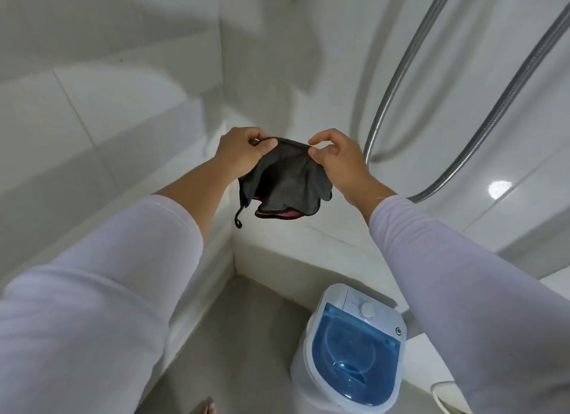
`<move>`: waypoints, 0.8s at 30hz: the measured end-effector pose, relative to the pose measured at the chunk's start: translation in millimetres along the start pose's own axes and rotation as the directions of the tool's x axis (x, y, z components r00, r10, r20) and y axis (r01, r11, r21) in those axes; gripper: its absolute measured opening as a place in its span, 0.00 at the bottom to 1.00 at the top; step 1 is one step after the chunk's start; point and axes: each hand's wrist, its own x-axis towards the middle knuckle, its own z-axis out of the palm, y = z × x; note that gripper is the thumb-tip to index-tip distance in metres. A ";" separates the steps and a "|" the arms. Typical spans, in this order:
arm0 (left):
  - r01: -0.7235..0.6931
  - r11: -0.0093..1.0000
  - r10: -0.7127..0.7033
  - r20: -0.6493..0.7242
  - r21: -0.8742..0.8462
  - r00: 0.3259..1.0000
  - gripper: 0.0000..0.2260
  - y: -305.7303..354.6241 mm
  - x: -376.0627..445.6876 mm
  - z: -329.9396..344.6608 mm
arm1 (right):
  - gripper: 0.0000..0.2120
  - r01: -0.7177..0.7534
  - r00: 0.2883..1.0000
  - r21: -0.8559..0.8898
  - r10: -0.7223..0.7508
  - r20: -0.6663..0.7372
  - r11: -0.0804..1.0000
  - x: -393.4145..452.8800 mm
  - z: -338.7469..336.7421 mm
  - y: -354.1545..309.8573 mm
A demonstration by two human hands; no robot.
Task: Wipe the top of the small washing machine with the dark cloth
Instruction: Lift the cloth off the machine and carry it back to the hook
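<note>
A dark grey cloth (285, 184) with a pink edge and a hanging loop droops in the air between my two hands. My left hand (242, 154) pinches its top left corner, and my right hand (337, 160) pinches the top right corner. The small washing machine (348, 352) stands on the floor at the lower right, well below the cloth. It is white, with a blue see-through lid (354, 355) and a round white dial (367, 309) on the panel behind it. Neither hand touches the machine.
White tiled walls meet in a corner, with a low white ledge (311, 241) running along them. A metal shower hose (468, 148) loops down the right wall. The grey floor (240, 336) lies left of the machine. A toe (207, 407) shows at the bottom edge.
</note>
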 end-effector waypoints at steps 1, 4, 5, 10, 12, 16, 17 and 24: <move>-0.007 1.000 0.007 -0.019 0.001 1.000 0.09 7.1 5.1 -8.9 | 0.06 0.031 0.999 -0.012 -0.031 -0.015 0.999 5.2 -0.5 -13.0; -0.046 0.999 0.046 -0.087 0.012 0.995 0.09 32.6 22.4 -32.9 | 0.10 0.120 0.990 -0.069 -0.125 -0.068 0.990 24.0 -2.7 -50.4; -0.057 0.998 0.058 -0.112 0.014 0.992 0.10 42.2 28.9 -40.0 | 0.12 0.139 0.986 -0.097 -0.147 -0.081 0.985 30.6 -4.2 -62.9; -0.091 0.994 0.101 -0.225 0.056 0.969 0.10 87.7 69.7 -72.5 | 0.15 0.234 0.958 -0.231 -0.265 -0.112 0.944 66.9 -16.5 -119.8; -0.104 0.993 0.116 -0.250 0.062 0.961 0.10 102.1 86.7 -82.6 | 0.16 0.251 0.946 -0.285 -0.296 -0.129 0.925 82.3 -20.3 -137.0; -0.104 0.993 0.114 -0.280 0.050 0.953 0.11 121.8 114.1 -90.3 | 0.18 0.244 0.925 -0.390 -0.334 -0.181 0.888 107.9 -20.8 -157.3; -0.094 0.994 0.103 -0.282 0.046 0.954 0.11 125.1 119.3 -90.2 | 0.18 0.238 0.921 -0.402 -0.337 -0.197 0.884 113.0 -19.5 -159.1; -0.003 0.997 0.025 -0.264 0.082 0.964 0.12 131.3 142.9 -81.1 | 0.18 0.182 0.921 -0.440 -0.309 -0.237 0.879 130.2 -8.2 -156.2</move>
